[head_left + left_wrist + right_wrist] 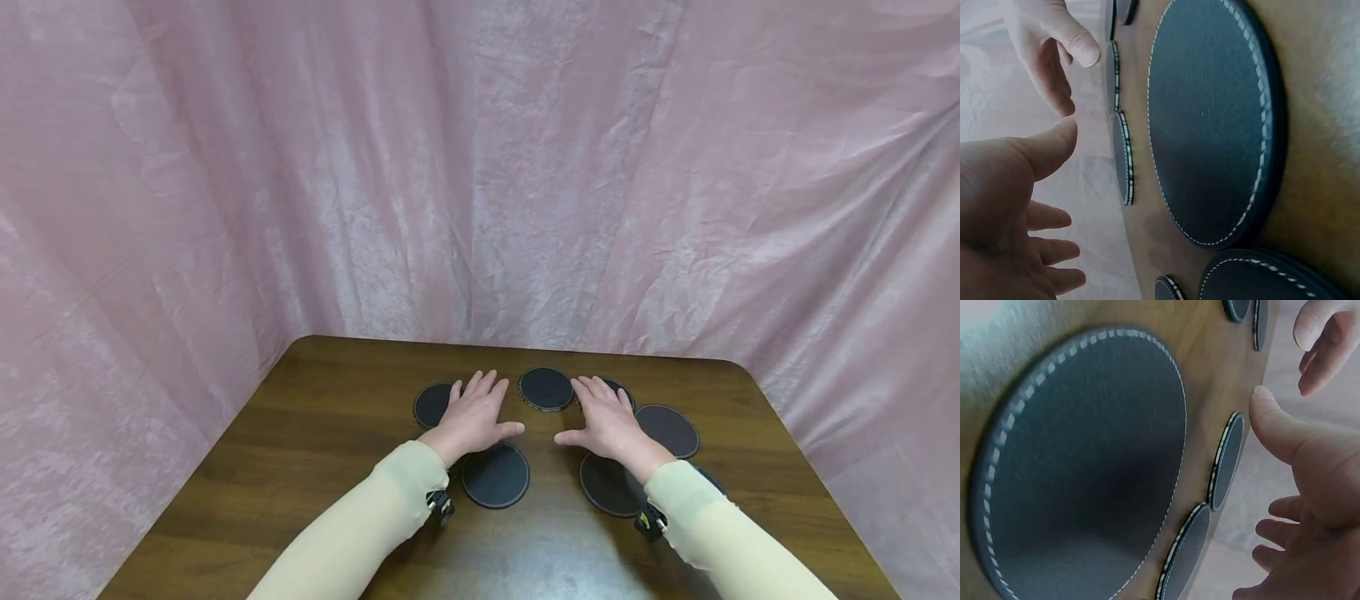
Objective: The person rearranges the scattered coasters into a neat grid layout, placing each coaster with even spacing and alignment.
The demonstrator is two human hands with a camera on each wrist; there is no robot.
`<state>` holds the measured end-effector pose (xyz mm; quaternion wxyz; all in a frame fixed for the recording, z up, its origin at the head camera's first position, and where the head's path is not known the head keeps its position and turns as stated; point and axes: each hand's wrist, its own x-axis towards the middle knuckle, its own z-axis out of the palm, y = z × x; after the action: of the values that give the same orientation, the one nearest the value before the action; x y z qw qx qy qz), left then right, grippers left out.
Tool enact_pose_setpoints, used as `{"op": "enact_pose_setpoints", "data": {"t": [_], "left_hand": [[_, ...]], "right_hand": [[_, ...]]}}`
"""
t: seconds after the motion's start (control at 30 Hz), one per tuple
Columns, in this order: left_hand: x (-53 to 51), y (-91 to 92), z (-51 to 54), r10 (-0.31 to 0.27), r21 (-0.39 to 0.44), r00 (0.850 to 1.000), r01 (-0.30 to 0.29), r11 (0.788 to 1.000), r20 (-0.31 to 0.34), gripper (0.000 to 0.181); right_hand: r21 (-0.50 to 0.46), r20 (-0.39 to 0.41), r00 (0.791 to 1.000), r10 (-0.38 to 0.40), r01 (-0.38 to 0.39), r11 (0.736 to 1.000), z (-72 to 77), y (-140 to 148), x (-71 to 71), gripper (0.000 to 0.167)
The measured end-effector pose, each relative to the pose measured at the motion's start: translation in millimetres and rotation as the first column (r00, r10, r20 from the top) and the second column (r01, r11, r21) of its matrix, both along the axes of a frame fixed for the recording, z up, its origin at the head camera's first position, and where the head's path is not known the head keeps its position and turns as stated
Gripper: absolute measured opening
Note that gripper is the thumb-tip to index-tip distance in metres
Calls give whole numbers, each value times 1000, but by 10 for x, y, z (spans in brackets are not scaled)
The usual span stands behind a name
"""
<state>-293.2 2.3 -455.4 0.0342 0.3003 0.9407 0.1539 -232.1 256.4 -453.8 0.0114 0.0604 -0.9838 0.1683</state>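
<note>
Several round black coasters with pale stitched edges lie on the wooden table. My left hand [471,423] is held above the table, fingers spread, between the back-left coaster [431,405] and the front-left coaster [496,476]. Opposite it, my right hand [609,423] hovers with fingers extended, near the front-right coaster [609,486] and the right coaster [667,431]. It partly covers another coaster [619,390] behind its fingers. In the left wrist view, both thumbs point toward each other over the stitched coasters. Neither hand holds anything.
The back-middle coaster [546,389] lies between and beyond the hands. One more coaster edge [708,478] shows beside the right wrist. A pink velvety curtain [480,183] hangs behind and beside the brown table [337,400], which has rounded far corners.
</note>
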Motion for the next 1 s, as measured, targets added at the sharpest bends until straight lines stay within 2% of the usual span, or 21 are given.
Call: {"op": "enact_pose_setpoints", "data": {"t": [0.23, 0.6, 0.73, 1.0], "left_hand": [[-125, 100, -34, 18, -25, 1000, -18, 1000, 7, 89], [-317, 215, 15, 44, -93, 999, -42, 995, 26, 86], [-386, 259, -20, 48, -95, 998, -45, 994, 30, 86], [-468, 319, -111, 100, -91, 994, -97, 991, 34, 83]], "right_hand": [[10, 27, 1000, -16, 15, 1000, -10, 57, -96, 108], [6, 36, 999, -5, 5, 1000, 10, 59, -295, 102], [-2, 55, 998, -6, 6, 1000, 27, 18, -343, 101], [14, 104, 994, -18, 17, 1000, -40, -43, -453, 101]]}}
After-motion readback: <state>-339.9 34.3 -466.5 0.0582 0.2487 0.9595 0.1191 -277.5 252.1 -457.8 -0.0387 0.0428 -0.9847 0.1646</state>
